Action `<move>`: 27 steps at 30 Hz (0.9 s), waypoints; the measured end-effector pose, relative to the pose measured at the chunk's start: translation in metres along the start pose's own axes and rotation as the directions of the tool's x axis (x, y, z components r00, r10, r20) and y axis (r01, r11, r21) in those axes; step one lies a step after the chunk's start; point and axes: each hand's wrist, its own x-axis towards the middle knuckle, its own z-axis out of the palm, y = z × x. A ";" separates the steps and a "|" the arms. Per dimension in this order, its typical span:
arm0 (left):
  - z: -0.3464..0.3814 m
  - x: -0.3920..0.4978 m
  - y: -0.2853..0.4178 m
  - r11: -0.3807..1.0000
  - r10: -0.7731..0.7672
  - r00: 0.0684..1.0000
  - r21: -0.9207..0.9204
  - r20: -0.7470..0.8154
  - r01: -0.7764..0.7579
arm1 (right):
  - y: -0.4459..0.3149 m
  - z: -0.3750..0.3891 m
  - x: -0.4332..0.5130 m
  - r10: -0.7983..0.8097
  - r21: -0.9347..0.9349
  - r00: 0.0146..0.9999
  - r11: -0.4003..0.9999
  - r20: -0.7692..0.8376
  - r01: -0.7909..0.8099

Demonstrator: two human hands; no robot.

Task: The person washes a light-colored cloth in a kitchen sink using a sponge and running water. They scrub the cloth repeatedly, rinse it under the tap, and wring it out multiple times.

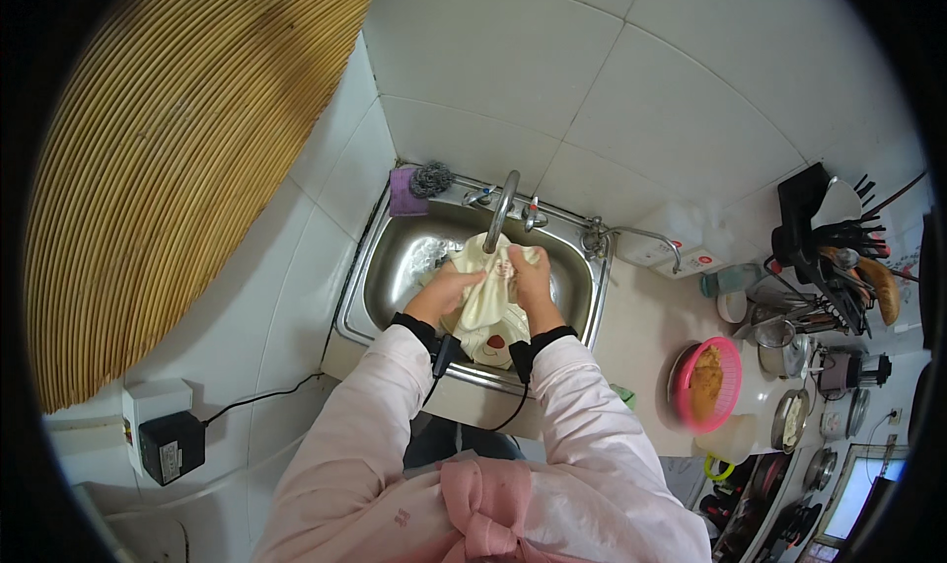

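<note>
Both hands hold a wet cream-coloured cloth item (484,308) under the curved metal faucet spout (504,204). My left hand (447,290) grips its left side, the thumb lying along the fabric. On the right, my right hand (531,273) pinches the upper part close to a small brown mark. The cloth's lower portion, with a dark red spot and a drawn smile, hangs into the stainless steel sink (573,285). Water or suds glisten in the basin left of the cloth. The fingers behind the fabric are hidden.
Behind the basin are two tap handles (534,214), a purple sponge cloth (407,191) and a steel scourer (431,179). A second thin spout (644,231) rises at right. A pink basket (729,385) stands on the right counter; a utensil rack (806,245) is beyond. Slatted matting (185,156) leans left.
</note>
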 end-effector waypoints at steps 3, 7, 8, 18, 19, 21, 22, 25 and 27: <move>0.001 0.009 -0.002 0.991 -0.083 0.992 -0.113 -0.092 0.073 | -0.004 0.001 -0.008 0.026 -0.148 0.997 0.989 0.067 -0.016; 0.006 0.024 -0.015 0.993 -0.109 0.990 0.041 -0.093 0.113 | 0.001 0.013 -0.014 -0.024 -0.250 0.917 0.959 0.398 0.134; 0.006 0.024 -0.016 0.993 -0.111 0.990 0.028 -0.086 0.114 | 0.002 0.014 -0.014 0.041 -0.329 0.938 0.941 0.344 0.080; -0.006 0.022 0.005 0.921 0.086 0.966 0.388 -0.244 0.016 | -0.021 0.011 -0.014 0.098 -0.310 0.993 0.948 0.068 -0.073; -0.007 0.022 0.005 0.950 0.056 0.986 0.312 -0.156 -0.005 | -0.019 0.013 -0.015 0.079 -0.325 0.975 0.946 0.207 -0.008; -0.008 0.022 0.003 0.993 -0.044 0.999 0.105 -0.016 0.045 | -0.011 0.021 -0.017 0.059 -0.363 0.925 0.928 0.376 0.089; -0.014 0.019 0.006 0.994 -0.032 0.993 -0.097 0.110 0.043 | -0.007 0.024 -0.016 0.095 -0.312 0.937 0.950 0.335 0.015; -0.023 0.009 0.008 0.975 -0.100 0.993 -0.194 0.059 0.109 | 0.005 0.033 -0.006 -0.015 -0.467 0.929 0.861 0.371 0.200; -0.022 0.004 0.002 0.979 -0.029 0.999 -0.202 0.034 0.035 | 0.010 0.035 0.002 0.026 -0.509 0.979 0.857 0.204 0.083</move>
